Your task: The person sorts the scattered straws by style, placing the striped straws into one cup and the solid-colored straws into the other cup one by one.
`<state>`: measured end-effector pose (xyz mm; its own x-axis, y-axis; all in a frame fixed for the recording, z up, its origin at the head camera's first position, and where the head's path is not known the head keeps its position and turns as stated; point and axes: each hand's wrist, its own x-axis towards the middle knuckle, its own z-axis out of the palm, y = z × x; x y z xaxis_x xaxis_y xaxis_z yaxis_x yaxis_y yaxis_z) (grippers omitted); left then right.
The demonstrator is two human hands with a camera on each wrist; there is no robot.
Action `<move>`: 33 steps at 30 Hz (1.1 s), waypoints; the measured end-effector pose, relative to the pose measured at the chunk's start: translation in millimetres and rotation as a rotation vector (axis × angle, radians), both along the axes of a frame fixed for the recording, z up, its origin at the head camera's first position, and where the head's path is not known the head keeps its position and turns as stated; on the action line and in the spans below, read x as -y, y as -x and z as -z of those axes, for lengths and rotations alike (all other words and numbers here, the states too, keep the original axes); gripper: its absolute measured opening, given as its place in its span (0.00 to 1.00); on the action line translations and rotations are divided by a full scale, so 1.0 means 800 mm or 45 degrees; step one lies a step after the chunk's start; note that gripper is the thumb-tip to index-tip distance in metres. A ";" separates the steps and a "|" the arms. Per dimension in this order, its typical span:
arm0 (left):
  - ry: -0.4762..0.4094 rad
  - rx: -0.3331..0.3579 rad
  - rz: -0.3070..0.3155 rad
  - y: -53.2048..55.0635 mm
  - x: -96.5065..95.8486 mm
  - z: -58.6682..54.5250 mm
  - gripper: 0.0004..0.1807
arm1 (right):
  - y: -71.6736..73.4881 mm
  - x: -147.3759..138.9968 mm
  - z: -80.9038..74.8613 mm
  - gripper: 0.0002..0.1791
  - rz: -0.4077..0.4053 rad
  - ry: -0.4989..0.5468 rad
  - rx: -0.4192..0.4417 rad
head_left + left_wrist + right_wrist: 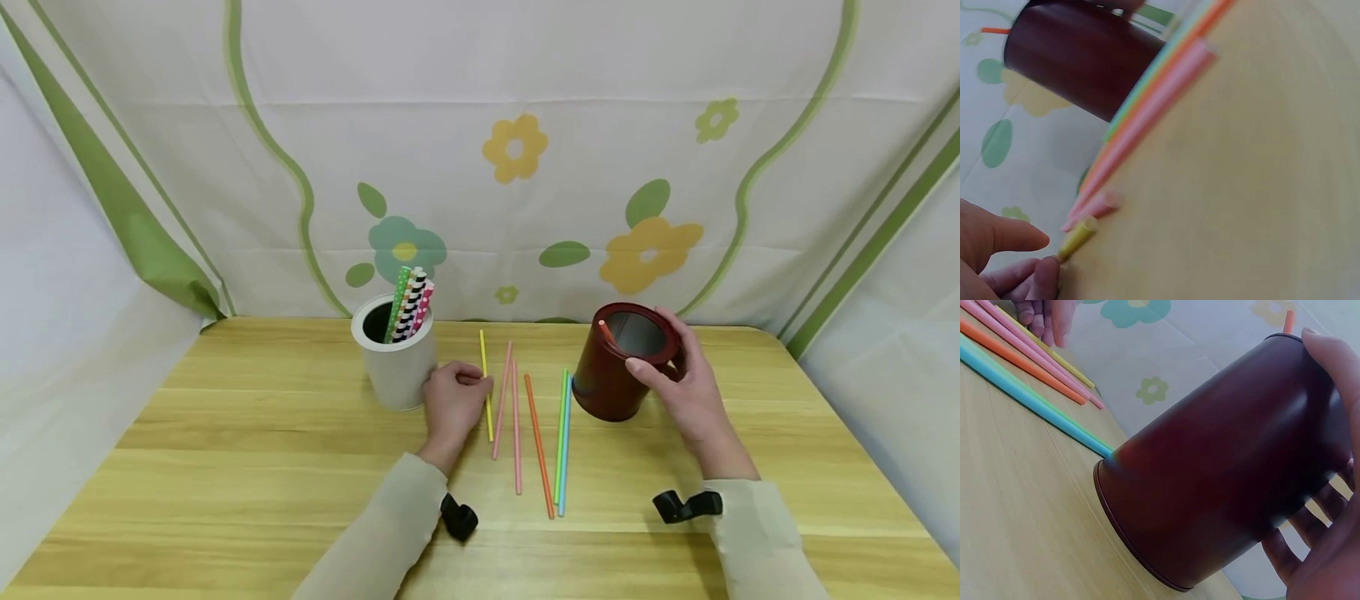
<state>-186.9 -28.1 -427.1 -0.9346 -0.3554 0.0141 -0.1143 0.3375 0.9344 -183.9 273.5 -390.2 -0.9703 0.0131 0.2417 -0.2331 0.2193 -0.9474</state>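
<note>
My left hand (457,404) is low over the table beside a yellow straw (491,417). In the left wrist view its fingertips are right at the yellow straw (1079,237), with the thumb (1022,236) apart from them. My right hand (693,400) grips a dark red canister (611,383) from the right, thumb over the rim and fingers round the far side. The right wrist view has the canister (1210,469) large and upright on the table. An orange straw (606,332) pokes out of its mouth.
Two pink straws (516,433), an orange straw (538,446), a green straw (561,433) and a blue straw (566,450) lie between the hands. A white canister (397,375) holding several patterned straws (408,308) stands left of my left hand. A flowered curtain (465,167) hangs behind the table.
</note>
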 end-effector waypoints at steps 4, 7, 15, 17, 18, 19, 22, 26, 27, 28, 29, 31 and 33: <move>0.108 0.017 0.034 0.006 -0.002 0.002 0.05 | 0.000 0.001 0.003 0.44 -0.001 0.014 -0.008; 0.172 0.056 0.055 0.011 -0.003 -0.001 0.06 | 0.001 0.001 0.003 0.44 0.000 0.020 -0.011; 0.257 0.153 0.069 0.018 -0.003 -0.008 0.08 | 0.000 0.001 0.003 0.44 -0.001 0.020 -0.014; 0.268 0.165 0.071 0.019 -0.003 -0.008 0.09 | 0.000 0.002 0.004 0.44 -0.004 0.026 -0.011; 0.275 0.173 0.073 0.020 -0.003 -0.008 0.09 | 0.000 0.002 0.004 0.44 -0.006 0.026 -0.010; 0.283 0.182 0.076 0.021 -0.003 -0.008 0.09 | 0.000 0.002 0.005 0.44 -0.007 0.026 -0.009; 0.303 0.211 0.081 0.025 -0.003 -0.006 0.09 | -0.001 0.002 0.006 0.44 -0.008 0.021 -0.006; 0.322 0.244 0.092 0.029 -0.003 -0.007 0.09 | 0.000 0.002 0.007 0.44 -0.004 0.016 -0.012; 0.325 0.247 0.097 0.030 -0.003 -0.007 0.09 | 0.000 0.002 0.007 0.44 -0.004 0.017 -0.011; 0.329 0.248 0.102 0.030 -0.003 -0.008 0.10 | 0.000 0.002 0.007 0.44 -0.002 0.016 -0.011; 0.333 0.246 0.105 0.030 -0.003 -0.009 0.10 | 0.000 0.002 0.006 0.44 -0.002 0.017 -0.010; 0.337 0.233 0.112 0.030 -0.004 -0.009 0.10 | 0.000 0.001 0.006 0.44 -0.002 0.015 -0.007; 0.332 0.215 0.114 0.030 -0.004 -0.010 0.09 | 0.000 0.001 0.005 0.44 -0.001 0.013 -0.005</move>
